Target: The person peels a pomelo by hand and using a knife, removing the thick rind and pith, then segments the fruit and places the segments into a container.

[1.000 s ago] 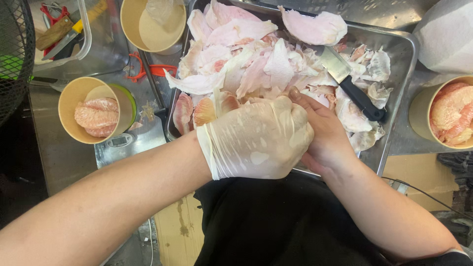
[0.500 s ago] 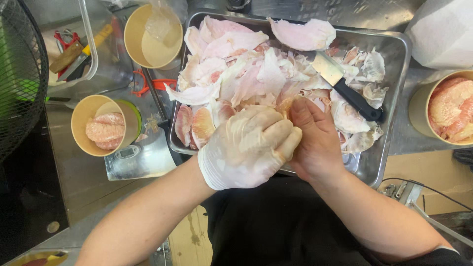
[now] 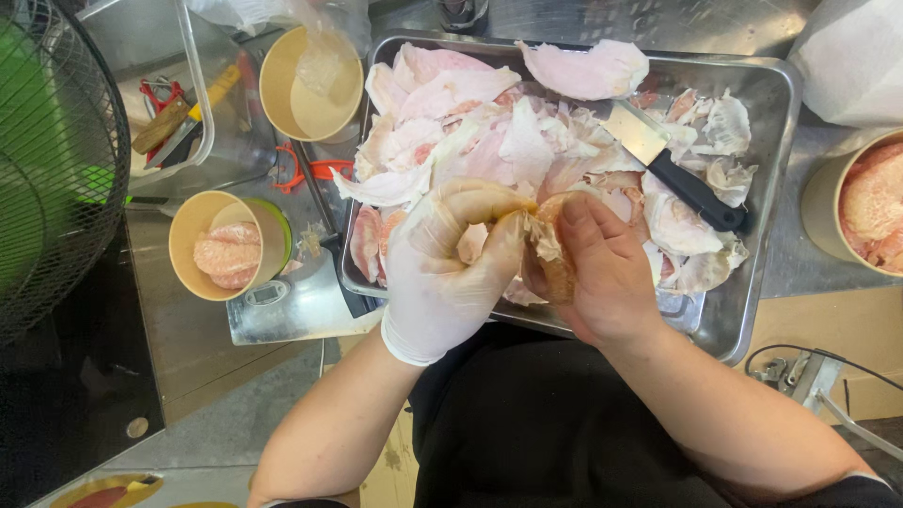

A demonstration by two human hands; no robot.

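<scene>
Gloved left hand (image 3: pixel 447 273) and bare right hand (image 3: pixel 602 273) are gripping one fruit segment (image 3: pixel 546 246) between them, fingers clenched for peeling, at six o'clock of the metal tray (image 3: pixel 767 89).

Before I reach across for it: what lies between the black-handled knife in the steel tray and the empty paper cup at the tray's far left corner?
In the head view, a heap of pale pink peel pieces fills the tray between knife and cup.

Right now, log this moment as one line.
left hand: gloved, gripping fruit piece | right hand: bare, gripping same piece | below: steel tray of peels | knife in tray
</scene>
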